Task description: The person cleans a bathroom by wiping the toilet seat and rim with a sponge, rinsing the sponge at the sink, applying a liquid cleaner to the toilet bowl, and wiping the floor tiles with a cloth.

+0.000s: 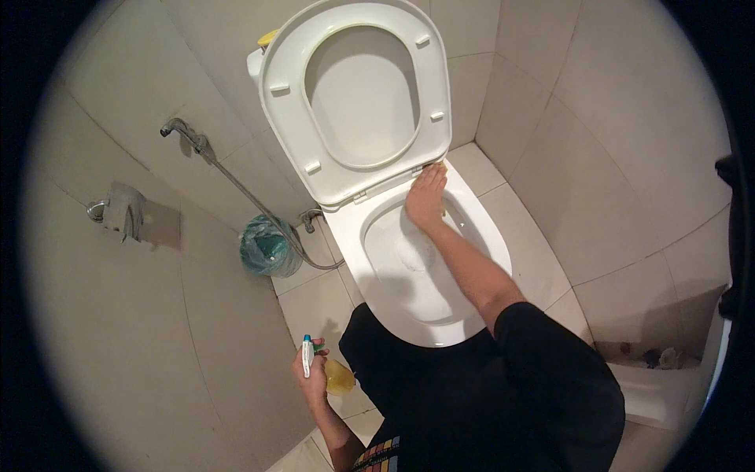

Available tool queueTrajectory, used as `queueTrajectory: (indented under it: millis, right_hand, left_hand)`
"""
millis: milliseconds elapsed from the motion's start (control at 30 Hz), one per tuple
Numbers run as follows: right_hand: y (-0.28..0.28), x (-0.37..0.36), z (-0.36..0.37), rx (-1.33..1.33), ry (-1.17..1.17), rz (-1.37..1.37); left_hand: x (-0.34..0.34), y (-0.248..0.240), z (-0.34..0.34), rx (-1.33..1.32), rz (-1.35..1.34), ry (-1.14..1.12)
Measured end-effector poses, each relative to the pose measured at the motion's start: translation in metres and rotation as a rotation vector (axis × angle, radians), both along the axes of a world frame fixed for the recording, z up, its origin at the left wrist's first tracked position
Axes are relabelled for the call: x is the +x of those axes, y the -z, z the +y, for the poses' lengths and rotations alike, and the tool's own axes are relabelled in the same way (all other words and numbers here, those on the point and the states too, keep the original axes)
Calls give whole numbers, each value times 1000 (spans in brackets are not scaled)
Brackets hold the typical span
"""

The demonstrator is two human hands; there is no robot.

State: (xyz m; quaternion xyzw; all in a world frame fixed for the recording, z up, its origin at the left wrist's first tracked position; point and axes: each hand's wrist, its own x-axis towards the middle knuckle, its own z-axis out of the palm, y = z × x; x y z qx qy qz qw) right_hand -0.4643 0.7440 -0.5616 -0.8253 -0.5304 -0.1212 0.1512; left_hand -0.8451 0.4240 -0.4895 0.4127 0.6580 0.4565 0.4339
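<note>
Centrally, a glossy white toilet bowl (497, 245) with a smooth oval rim stood on pale tiles (523, 236), its ring-shaped seat (287, 126) raised against the flat lid (362, 94). The person's right hand (427, 195) reached over the bowl to the hinge end of the rim, fingers straight and close together over a soft-looking yellowish pad (441, 167); whether they pinched it or only pressed it could not be told. Low at left, the left hand (312, 383) was curled around the neck of a spray bottle (340, 379), see-through, yellow below, with a white trigger head and blue tip, held beside the bowl. Counted out, there were two hands, one pad, one bottle, four small bumpers (279, 88) on the seat, one bin (285, 267) lined with crinkled green plastic, one ribbed hose (248, 190) and one paper roll (124, 211).
</note>
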Motion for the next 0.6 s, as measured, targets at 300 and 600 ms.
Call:
queueTrajectory:
  millis: [300, 600]
  right_hand:
    - [-27, -142, -47, 54, -350, 221]
    - [-118, -143, -93, 248, -747, 1467]
  left_hand:
    - [18, -11, 15, -49, -37, 38]
    - [16, -20, 6, -22, -38, -30]
